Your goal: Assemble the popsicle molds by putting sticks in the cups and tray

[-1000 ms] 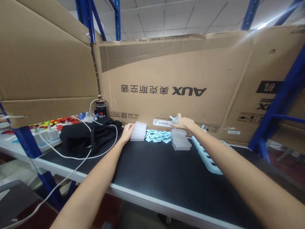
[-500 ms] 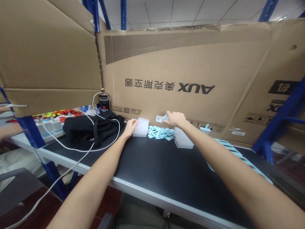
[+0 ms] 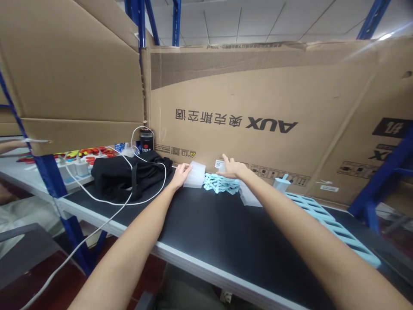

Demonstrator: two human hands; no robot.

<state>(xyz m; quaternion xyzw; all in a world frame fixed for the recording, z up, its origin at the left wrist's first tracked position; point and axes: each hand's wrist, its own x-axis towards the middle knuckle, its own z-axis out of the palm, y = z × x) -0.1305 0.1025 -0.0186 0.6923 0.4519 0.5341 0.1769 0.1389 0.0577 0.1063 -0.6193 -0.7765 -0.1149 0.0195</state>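
Note:
My left hand (image 3: 181, 175) has its curled fingers on the left end of a translucent white plastic block (image 3: 195, 175). Just right of that block lies a loose pile of light blue sticks (image 3: 221, 184). Over the pile's back edge is my right hand (image 3: 235, 168), its index finger raised and apart from the thumb; nothing shows clearly in it. A second translucent block (image 3: 250, 196) stands to the right of the pile, partly covered by my right forearm. Farther right are a light blue piece with an upright stick (image 3: 282, 183) and a slotted light blue tray (image 3: 351, 245), also partly hidden.
A large cardboard panel (image 3: 238, 94) closes off the back of the black tabletop (image 3: 206, 232). On the left lie a black cloth bag (image 3: 112, 176), a dark jar (image 3: 146, 140) and a white cable (image 3: 97, 228). Beyond the blue post, another person's arm (image 3: 13, 146) shows.
My right hand has come down slightly toward the pile and its fingers have spread; the light blue piece at its fingertips no longer shows. My left hand stays at the block. The view has shifted slightly.

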